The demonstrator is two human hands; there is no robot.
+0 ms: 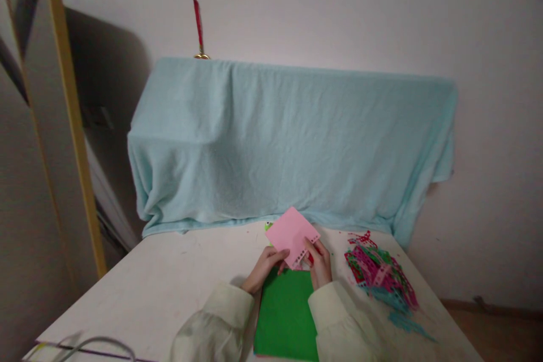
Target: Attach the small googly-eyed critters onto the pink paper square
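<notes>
A square sheet of pink paper (291, 232) is held up, tilted, between my two hands, with a row of small punched holes along its lower right edge. My left hand (268, 263) pinches the sheet's lower left corner, thumb on top. My right hand (319, 260) is closed at the sheet's right side, its thumb over the holed edge. Part of a red object (311, 259) shows within my right hand; its kind is hidden by the fingers and paper. Beneath the hands lies a stack of green paper (286, 317).
A heap of punched paper strips (379, 274) in pink, green, red and blue lies at right on the white table (169, 283). Something small and green (268, 226) sits behind the pink sheet. A light blue cloth (288, 141) hangs at the back; a cable (102, 340) lies front left.
</notes>
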